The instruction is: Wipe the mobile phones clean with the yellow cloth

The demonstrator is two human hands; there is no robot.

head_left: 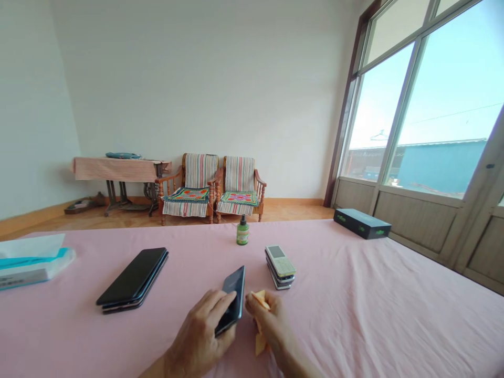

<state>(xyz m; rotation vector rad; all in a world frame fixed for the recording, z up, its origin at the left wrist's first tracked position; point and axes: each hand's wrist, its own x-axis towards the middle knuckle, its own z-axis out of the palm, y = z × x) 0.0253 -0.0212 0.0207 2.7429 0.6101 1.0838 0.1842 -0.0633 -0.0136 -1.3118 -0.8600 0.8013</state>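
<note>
My left hand (pixel 200 328) grips a dark smartphone (pixel 235 286) by its sides, tilted up on edge above the pink cloth. Close to its right side, my right hand (pixel 271 320) is closed around a crumpled orange-yellow cloth (pixel 260 344), part of which hangs below the fingers. A stack of large dark smartphones (pixel 136 278) lies to the left. Beyond my right hand sits a stack of small phones (pixel 280 265), the top one whitish with a keypad. Farther back stands a green spray bottle (pixel 243 232) with a black top.
A pink cloth (pixel 366 315) with wrinkles covers the table. At the far right edge rests a black box (pixel 362 224); a white and blue plastic pack (pixel 33 262) lies at far left. Two wooden chairs (pixel 240 181) and a covered sewing table (pixel 118 170) stand by the wall.
</note>
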